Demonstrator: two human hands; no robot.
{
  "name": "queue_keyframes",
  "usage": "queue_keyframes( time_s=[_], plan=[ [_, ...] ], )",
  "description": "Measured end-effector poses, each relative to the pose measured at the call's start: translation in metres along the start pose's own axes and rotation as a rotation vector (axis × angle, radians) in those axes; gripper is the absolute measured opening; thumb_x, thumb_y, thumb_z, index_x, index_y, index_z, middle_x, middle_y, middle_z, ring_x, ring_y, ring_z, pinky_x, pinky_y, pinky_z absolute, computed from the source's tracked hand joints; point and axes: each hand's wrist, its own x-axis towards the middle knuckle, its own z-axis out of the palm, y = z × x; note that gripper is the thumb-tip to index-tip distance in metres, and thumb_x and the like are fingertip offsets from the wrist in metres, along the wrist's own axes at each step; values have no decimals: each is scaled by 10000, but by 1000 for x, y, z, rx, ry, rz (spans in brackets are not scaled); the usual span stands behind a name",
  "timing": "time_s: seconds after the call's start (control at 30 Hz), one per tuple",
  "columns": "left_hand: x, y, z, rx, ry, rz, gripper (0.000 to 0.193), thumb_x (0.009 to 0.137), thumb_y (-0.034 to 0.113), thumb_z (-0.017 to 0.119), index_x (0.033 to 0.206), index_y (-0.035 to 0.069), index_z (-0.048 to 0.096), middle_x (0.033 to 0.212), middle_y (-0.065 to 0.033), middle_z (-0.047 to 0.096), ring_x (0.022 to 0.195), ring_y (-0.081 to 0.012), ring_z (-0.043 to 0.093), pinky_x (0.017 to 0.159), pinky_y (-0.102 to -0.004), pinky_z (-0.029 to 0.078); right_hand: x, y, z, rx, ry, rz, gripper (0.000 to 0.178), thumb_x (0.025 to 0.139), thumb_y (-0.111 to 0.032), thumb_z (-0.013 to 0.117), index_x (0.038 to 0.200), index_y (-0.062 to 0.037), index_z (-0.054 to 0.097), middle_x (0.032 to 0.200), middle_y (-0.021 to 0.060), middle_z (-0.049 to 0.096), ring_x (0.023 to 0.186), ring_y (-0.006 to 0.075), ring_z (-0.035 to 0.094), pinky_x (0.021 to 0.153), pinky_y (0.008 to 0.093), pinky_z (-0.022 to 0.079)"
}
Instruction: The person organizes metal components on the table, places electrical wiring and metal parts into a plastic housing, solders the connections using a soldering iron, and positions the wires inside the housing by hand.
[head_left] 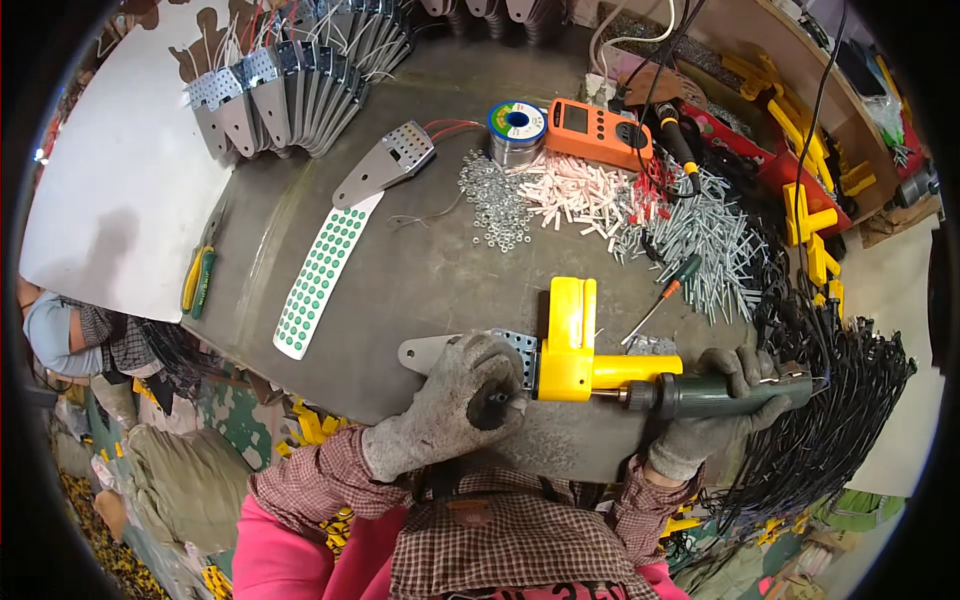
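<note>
My left hand [450, 400], in a grey work glove, is closed round a flat grey metal blade [420, 353] with a perforated plate. A dark round piece [492, 402] shows at its fingers; I cannot make out what it is. A yellow plastic housing with a handle [568, 340] sits against the plate's right end. My right hand [725, 410], gloved too, grips a dark green electric screwdriver [690, 396] lying level. The screwdriver's bit points left and meets the housing's lower right side. Whether it sits on a screw is hidden.
Beyond my hands lie a green-dotted sticker strip [322, 280], another metal blade [385, 165], nuts [495, 200], white sleeves [575, 195] and screws [710, 240]. A solder spool [516, 135] stands by an orange meter [598, 132]. Pliers [200, 270] lie left; black cables [840, 400] heap right.
</note>
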Motion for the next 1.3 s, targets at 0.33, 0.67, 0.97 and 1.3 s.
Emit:
queue_keyframes(
  time_s=[0.33, 0.67, 0.97, 1.3],
  plan=[
    [-3, -4, -3, 33, -75, 36, 218, 772, 106, 719, 959, 97, 608, 1067, -80, 603, 1044, -330, 563, 932, -487, 428, -5, -3, -6, 19, 55, -38, 397, 904, -379, 706, 1009, -54, 505, 802, 44, 475, 681, 156, 516, 819, 330, 430],
    [-1, -2, -4, -4, -76, -58, 198, 753, 114, 732, 925, 109, 636, 1012, -72, 617, 984, -338, 583, 867, -482, 449, -5, 3, -3, -27, 108, -72, 424, 917, -437, 677, 993, -57, 505, 782, 28, 477, 631, 113, 485, 798, 321, 432],
    [-2, -1, -4, 53, -119, -56, 319, 692, 123, 786, 978, 122, 644, 1022, -77, 616, 976, -331, 589, 858, -470, 448, 3, 4, 11, -282, 204, -80, 441, 935, -503, 611, 1133, -121, 514, 848, 3, 522, 632, 108, 470, 681, 289, 424],
    [-14, -41, -14, -362, 463, -12, 418, 860, 96, 734, 1187, 57, 477, 1019, -143, 556, 953, -202, 602, 745, -339, 539, 73, -104, 11, -2436, -184, -351, 218, 910, -55, 591, 1124, -24, 623, 1016, 202, 666, 911, 350, 680, 776, 386, 541]
  ],
)
